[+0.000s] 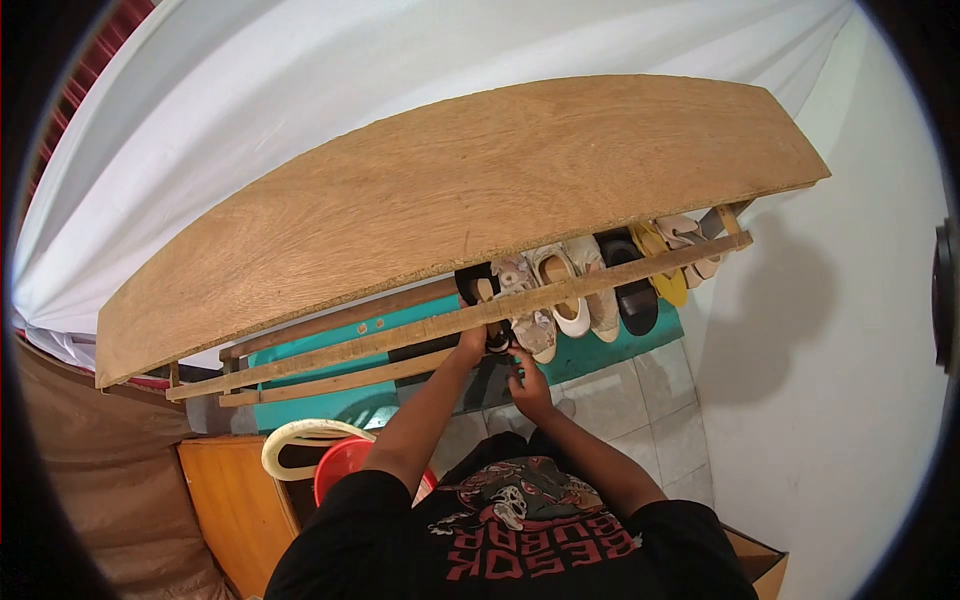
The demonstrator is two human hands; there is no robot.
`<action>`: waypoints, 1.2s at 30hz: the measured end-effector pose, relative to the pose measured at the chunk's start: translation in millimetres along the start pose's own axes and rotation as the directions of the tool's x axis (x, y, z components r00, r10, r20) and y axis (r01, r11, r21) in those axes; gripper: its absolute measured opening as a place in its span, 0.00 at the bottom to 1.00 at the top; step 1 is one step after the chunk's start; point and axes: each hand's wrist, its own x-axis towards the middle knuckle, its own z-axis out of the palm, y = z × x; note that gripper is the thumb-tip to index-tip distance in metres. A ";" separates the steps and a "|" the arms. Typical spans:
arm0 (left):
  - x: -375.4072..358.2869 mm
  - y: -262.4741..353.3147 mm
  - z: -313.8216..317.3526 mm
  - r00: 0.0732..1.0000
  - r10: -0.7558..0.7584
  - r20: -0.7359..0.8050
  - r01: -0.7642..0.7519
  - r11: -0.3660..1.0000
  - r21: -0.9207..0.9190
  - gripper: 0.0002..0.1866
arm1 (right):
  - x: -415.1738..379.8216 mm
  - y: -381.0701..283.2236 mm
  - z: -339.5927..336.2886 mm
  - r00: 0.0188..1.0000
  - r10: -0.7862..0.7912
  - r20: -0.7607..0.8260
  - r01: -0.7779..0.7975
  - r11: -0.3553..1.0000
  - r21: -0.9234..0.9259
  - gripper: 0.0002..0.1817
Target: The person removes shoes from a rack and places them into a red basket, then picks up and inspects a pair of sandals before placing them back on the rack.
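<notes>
A black shoe (497, 338) with a light insole sits at the left end of a row of shoes on the wooden rack. My left hand (474, 338) is closed on its left side, the fingers partly hidden by the front rail (420, 330). At the shoe's near end, my right hand (528, 386) has its fingers bent and pressed together against it. Just right of it stand pale patterned shoes (535, 335), then a white flat (572, 318), a beige shoe (603, 312), a black shoe with a rounded toe (638, 303) and a yellow shoe (672, 285).
A wide plywood top (480, 180) overhangs the rack. Below lie a teal mat (320, 400) and floor tiles (625, 395). A red basin (342, 462), a cream plastic chair (285, 445) and an orange-brown cabinet (235, 490) stand left; a cardboard box (765, 570) is low right, beside the wall (840, 400).
</notes>
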 end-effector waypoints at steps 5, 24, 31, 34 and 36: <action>-8.5 8.9 1.6 0.998 0.000 0.063 0.000 1.000 -0.010 0.45 | -5.6 -2.9 -2.7 0.993 0.113 0.038 -0.116 0.990 0.080 0.30; -65.1 50.0 22.8 0.992 0.128 0.004 -0.124 0.973 -0.196 0.41 | -24.7 2.1 -16.1 0.996 0.081 0.031 -0.082 0.995 0.062 0.25; -103.4 54.4 -0.8 0.916 0.269 -0.297 -0.304 0.949 -0.079 0.33 | -37.3 12.5 -39.6 0.992 0.019 0.121 -0.020 1.000 0.013 0.25; -139.8 54.2 -7.3 0.879 0.212 -0.427 -0.287 0.951 -0.118 0.26 | -38.4 32.3 -51.9 0.961 -0.035 0.273 0.029 0.999 0.026 0.23; -164.2 42.3 -4.3 0.835 0.335 -0.437 -0.408 0.909 -0.084 0.18 | -39.5 36.5 -63.5 0.915 0.032 0.403 -0.053 0.998 0.042 0.22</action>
